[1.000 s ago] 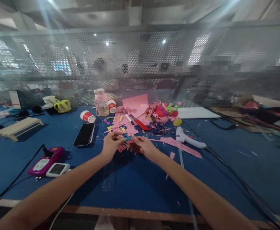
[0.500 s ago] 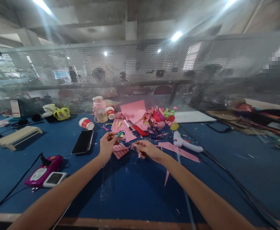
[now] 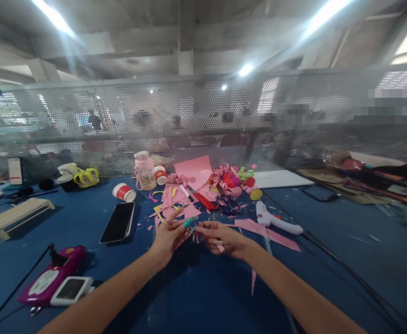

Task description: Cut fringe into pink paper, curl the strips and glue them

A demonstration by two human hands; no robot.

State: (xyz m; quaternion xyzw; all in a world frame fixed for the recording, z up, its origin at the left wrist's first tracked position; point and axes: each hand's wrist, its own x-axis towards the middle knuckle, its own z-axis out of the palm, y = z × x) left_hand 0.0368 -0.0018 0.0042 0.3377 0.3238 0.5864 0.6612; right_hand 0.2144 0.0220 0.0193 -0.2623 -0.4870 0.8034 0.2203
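My left hand (image 3: 168,234) is pinching a small teal-tipped tool (image 3: 188,222) over the blue table (image 3: 85,218). My right hand (image 3: 220,237) is gripping a thin pink paper strip (image 3: 220,247), fingertips nearly meeting beside scattered pink paper scraps (image 3: 175,197).

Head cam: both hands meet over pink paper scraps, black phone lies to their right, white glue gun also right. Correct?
Not quite. In the head view the phone lies left of the hands, not right. The rest holds: left hand and right hand meet over the pink scraps, and the glue gun lies to the right.
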